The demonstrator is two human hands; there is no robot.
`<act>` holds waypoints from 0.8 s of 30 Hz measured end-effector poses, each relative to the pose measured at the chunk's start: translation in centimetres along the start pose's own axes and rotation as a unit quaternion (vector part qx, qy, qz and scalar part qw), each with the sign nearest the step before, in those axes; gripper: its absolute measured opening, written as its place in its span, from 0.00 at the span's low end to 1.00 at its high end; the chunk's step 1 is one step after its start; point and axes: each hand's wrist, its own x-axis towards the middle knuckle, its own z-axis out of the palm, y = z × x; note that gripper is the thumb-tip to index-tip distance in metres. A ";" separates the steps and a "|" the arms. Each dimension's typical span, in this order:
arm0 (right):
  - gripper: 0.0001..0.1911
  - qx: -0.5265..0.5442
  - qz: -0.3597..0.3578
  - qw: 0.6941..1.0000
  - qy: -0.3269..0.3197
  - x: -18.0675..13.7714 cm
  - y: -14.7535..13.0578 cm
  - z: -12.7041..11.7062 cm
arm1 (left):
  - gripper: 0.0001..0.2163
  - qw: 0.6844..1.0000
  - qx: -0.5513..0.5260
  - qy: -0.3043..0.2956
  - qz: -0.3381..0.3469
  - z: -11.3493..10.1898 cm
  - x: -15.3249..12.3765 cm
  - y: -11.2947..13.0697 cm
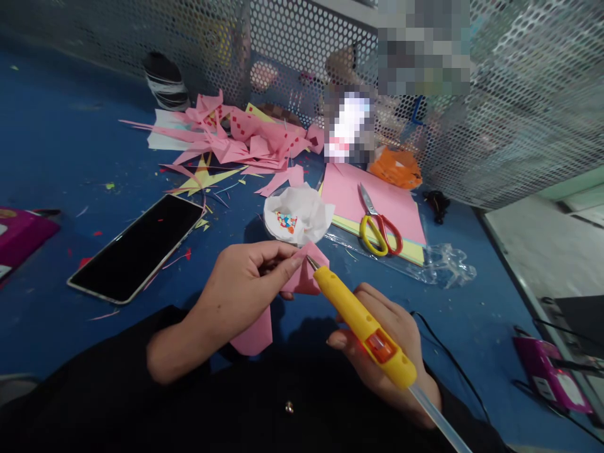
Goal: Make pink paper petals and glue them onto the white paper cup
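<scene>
My left hand (245, 283) pinches a folded piece of pink paper (306, 280) between thumb and fingers. My right hand (387, 340) is wrapped round a yellow hot glue gun (353, 308) with a clear glue stick (438, 415) coming out of its back end. The metal tip of the glue gun touches or almost touches the pink paper, close to my left thumb. Another pink paper piece (255, 333) shows below my left wrist. Just beyond the hands lies crumpled white paper (314, 211) with small coloured bits in it.
Scissors (377, 223) with red and yellow handles rest on stacked pink paper (346, 189). A black phone (139, 248) lies at left, with pink paper scraps (250, 138) behind it. A perforated metal screen (302, 38) bounds the back. A black cord (453, 358) runs at right.
</scene>
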 end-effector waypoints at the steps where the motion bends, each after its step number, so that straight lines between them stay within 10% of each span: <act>1: 0.20 -0.001 0.001 1.000 0.001 0.0 0.0 0.0 | 0.07 1.000 0.008 0.002 0.004 0.0 0.0 0.0; 24: 0.22 -0.063 0.005 0.998 0.025 0.2 -0.1 -0.1 | 0.13 0.999 0.045 0.003 -0.010 -0.1 -0.1 -0.8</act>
